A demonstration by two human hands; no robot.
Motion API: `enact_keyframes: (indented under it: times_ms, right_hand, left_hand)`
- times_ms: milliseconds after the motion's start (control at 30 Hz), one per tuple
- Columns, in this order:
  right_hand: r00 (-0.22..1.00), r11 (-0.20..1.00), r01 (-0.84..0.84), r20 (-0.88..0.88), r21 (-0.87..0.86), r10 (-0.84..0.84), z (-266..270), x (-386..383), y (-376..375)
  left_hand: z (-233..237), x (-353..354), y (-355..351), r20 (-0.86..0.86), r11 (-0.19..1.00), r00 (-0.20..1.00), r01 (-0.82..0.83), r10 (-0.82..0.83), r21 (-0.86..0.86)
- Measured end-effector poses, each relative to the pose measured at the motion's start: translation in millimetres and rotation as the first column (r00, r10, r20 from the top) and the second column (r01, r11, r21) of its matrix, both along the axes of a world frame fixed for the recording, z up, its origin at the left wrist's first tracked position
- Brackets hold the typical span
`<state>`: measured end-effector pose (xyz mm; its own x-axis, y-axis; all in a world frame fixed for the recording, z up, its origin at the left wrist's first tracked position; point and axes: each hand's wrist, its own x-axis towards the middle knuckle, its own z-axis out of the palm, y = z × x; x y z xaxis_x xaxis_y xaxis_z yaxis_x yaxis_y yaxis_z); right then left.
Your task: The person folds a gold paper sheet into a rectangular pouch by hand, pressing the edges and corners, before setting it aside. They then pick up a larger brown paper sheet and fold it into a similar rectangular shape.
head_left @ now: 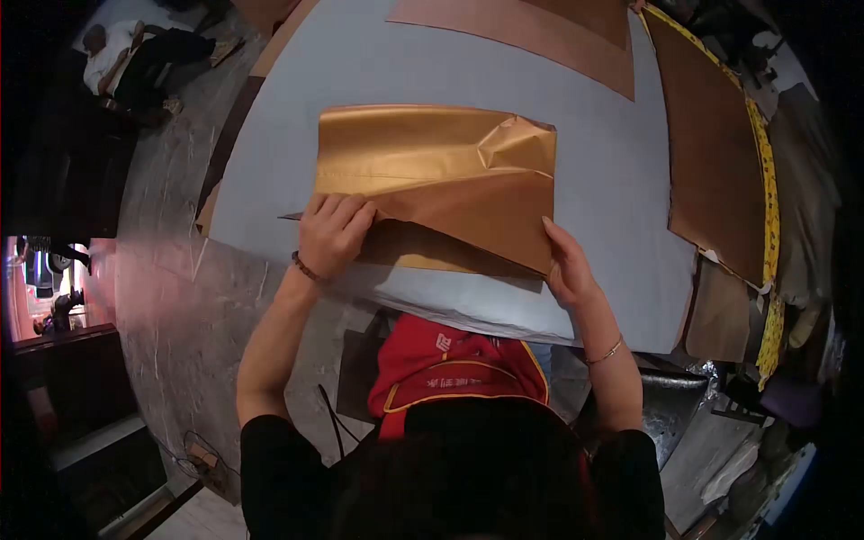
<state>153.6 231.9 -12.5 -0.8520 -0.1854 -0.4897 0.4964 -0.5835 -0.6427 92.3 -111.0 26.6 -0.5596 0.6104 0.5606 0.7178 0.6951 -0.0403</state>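
A gold sheet (396,142) lies on the grey-white table surface, creased near its upper right corner. Its brown side (486,214) shows where a layer is folded across it and partly raised. My left hand (335,232) is closed on the left part of the fold, fingers bent over the edge. A thin dark tip (290,216) pokes out left of that hand; what it belongs to is hidden. At the right edge, my right hand (569,263) holds the sheet by its lower right corner, one digit extended along the edge and the others partly hidden.
Brown sheets (540,40) lie at the table's far side, with brown board (706,144) on the right beside a yellow tape measure (769,193). A red apron (454,369) is below the near table edge. A seated person (121,63) is at the upper left.
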Motion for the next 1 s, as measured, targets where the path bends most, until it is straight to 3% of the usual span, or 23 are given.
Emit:
enact_keyframes:
  times_ms: [67, 133, 267, 500, 667, 800, 867, 1000]
  right_hand:
    - [0.996, 0.997, -0.074, -0.045, 0.028, 0.075, -2, -2, 1]
    - [0.998, 1.0, -0.011, -0.056, -0.009, 0.01, -1, -1, -2]
    - [0.999, 0.995, -0.031, 0.038, 0.098, 0.028, 2, -2, -2]
    - [1.0, 0.996, -0.005, -0.005, 0.09, 0.005, 0, -2, -6]
    - [0.999, 0.995, -0.032, -0.018, 0.091, 0.033, -4, -1, -3]
    - [0.998, 0.999, -0.028, -0.054, 0.015, 0.029, 1, -1, -2]
    - [0.997, 0.999, -0.035, -0.063, -0.017, 0.033, 0, 0, -4]
    - [0.999, 0.999, 0.025, -0.041, -0.038, -0.027, -6, -1, -4]
  left_hand:
    - [-13, -2, -1, -0.027, 0.994, 0.997, 0.068, -0.071, -0.085]
    - [-25, 6, -5, -0.007, 0.989, 0.997, 0.072, -0.073, -0.13]
    - [-37, 23, -4, -0.003, 0.989, 1.0, 0.022, -0.023, -0.143]
    - [-42, 22, -33, 0.012, 0.972, 0.979, -0.2, 0.203, -0.123]
    - [-27, 22, -46, -0.004, 0.958, 0.962, -0.271, 0.272, -0.088]
    - [-18, 48, 4, 0.008, 0.958, 0.96, -0.277, 0.279, -0.076]
    - [-31, 60, 60, -0.026, 0.969, 0.971, -0.235, 0.237, 0.069]
    - [-28, 74, 134, 0.116, 0.985, 0.987, -0.123, 0.109, 0.118]
